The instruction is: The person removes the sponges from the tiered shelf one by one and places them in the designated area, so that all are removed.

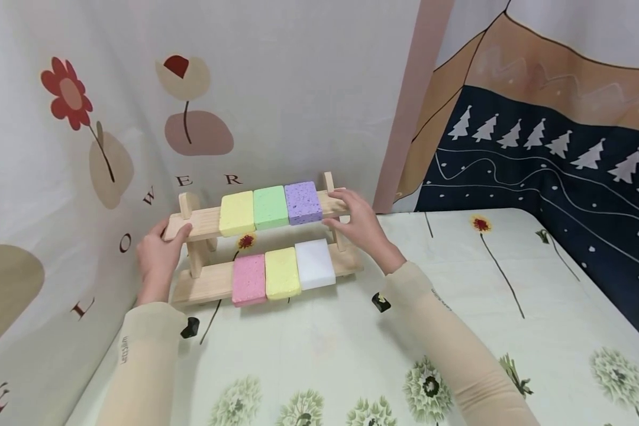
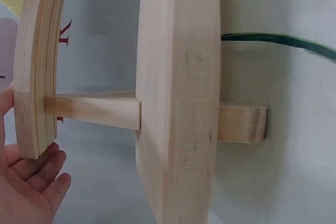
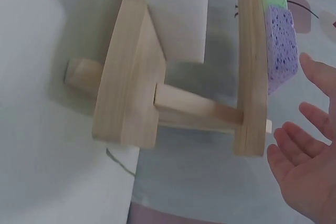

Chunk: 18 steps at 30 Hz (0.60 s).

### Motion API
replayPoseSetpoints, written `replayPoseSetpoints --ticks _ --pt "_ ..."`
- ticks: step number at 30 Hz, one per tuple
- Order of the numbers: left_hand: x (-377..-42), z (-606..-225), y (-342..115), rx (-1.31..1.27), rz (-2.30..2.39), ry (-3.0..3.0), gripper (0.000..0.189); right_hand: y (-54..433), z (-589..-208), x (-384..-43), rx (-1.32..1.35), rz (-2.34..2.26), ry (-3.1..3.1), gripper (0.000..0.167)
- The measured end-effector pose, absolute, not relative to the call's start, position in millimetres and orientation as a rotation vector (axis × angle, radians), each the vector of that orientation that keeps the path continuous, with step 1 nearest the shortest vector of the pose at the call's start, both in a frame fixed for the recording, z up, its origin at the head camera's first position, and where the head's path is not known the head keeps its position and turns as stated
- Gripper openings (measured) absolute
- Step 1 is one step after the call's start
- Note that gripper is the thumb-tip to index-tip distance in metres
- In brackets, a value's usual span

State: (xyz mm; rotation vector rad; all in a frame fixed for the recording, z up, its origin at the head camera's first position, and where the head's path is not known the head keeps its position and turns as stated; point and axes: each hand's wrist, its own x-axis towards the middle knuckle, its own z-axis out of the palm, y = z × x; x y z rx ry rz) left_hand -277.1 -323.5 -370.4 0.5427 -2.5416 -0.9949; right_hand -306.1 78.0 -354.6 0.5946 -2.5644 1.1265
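Observation:
A two-tier wooden rack stands on the tablecloth. Along its upper board lie a yellow sponge, a green sponge and a purple sponge, side by side. The lower board bears a pink sponge, another yellow sponge and a white sponge. My left hand grips the upper board's left end, thumb on top and fingers beneath. My right hand is at that board's right end; its fingers are spread and relaxed beside the wood in the right wrist view.
The floral tablecloth spreads in front of the rack. Behind it hangs a printed curtain, close to the rack's back. A dark curtain with tree prints borders the table on the right.

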Motion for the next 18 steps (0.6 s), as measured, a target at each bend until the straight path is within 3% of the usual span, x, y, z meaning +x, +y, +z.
replayPoseSetpoints --ticks 18 --pt "-278.4 -373.6 -321.5 0.554 -1.171 -2.387 0.069 58.7 -362.1 -320.5 0.667 1.309 -2.482 0.053"
